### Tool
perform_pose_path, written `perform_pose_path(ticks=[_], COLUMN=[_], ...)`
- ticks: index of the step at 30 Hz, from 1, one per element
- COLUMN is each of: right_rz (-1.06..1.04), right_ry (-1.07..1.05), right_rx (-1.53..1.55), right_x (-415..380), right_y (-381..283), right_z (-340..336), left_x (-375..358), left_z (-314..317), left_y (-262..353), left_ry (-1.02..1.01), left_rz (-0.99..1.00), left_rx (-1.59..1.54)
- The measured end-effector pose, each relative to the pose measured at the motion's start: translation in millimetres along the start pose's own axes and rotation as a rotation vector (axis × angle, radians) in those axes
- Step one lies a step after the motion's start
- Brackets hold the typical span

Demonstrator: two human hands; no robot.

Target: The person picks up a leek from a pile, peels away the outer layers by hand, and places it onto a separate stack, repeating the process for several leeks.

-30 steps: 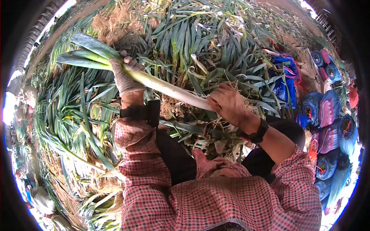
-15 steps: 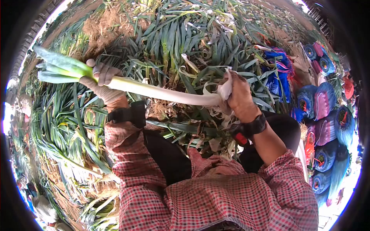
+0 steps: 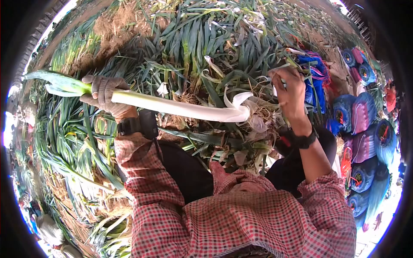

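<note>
My left hand, in a greyish glove, is wrapped round a leek near where its white shaft turns green. The leek lies roughly level across my lap, leaves to the left. At its root end an outer layer is peeled back and curls upward, beside a tuft of brown roots. My bare right hand is apart from the leek, to the right of the roots. Its fingers are curled together, with a small whitish bit showing at them; I cannot make out what it is.
Piled leeks with dark green leaves cover the ground ahead, and more leeks lie at left. A blue bundle of cord is at right. Several rolls of blue and pink material stand along the right edge.
My right hand has let go of the leek's root end and moved right and up. The peeled layer and roots now show. My left hand has shifted slightly left with the leek.
</note>
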State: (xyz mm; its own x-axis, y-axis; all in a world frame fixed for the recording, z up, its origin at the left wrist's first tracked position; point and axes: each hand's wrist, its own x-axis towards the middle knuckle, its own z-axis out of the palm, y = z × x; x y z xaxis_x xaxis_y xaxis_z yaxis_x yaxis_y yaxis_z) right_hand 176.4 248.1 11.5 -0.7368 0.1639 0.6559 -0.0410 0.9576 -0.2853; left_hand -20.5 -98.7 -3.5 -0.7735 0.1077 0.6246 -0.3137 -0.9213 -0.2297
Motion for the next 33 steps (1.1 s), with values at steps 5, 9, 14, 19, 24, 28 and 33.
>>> perform_pose_path(ticks=[5,9,14,19,24,28,33], right_rz=[-0.325,-0.129,-0.130,-0.275,-0.307,-0.402,-0.242], right_ry=[-0.332,-1.014,-0.863,-0.563,-0.598,-0.538,-0.525], right_rx=[0.334,0.454,0.394,0.158,0.109,0.061,0.226], right_x=[-4.8,-11.7,-37.2,-43.0,-76.2,-75.7,-88.4], right_y=[-47.5,-46.3,-55.2,-50.6,-28.0,-29.4,-27.4], right_z=[5.1,3.0,17.0,29.1,48.8,50.2,59.2], left_x=[0.1,-3.5,-2.9,-14.3,-27.4,-15.8,-14.9], left_z=[0.8,-1.8,-10.0,-42.2,-54.1,-45.0,-30.1], left_y=[-13.2,-11.8,-2.9,-29.7,-56.6,-62.8,-69.6], left_ry=[0.019,-0.056,0.166,0.731,1.115,0.986,0.902], left_rz=[-0.007,-0.022,-0.028,0.027,0.274,0.335,0.292], left_rx=[-0.069,0.292,0.458,1.024,1.105,1.093,1.086])
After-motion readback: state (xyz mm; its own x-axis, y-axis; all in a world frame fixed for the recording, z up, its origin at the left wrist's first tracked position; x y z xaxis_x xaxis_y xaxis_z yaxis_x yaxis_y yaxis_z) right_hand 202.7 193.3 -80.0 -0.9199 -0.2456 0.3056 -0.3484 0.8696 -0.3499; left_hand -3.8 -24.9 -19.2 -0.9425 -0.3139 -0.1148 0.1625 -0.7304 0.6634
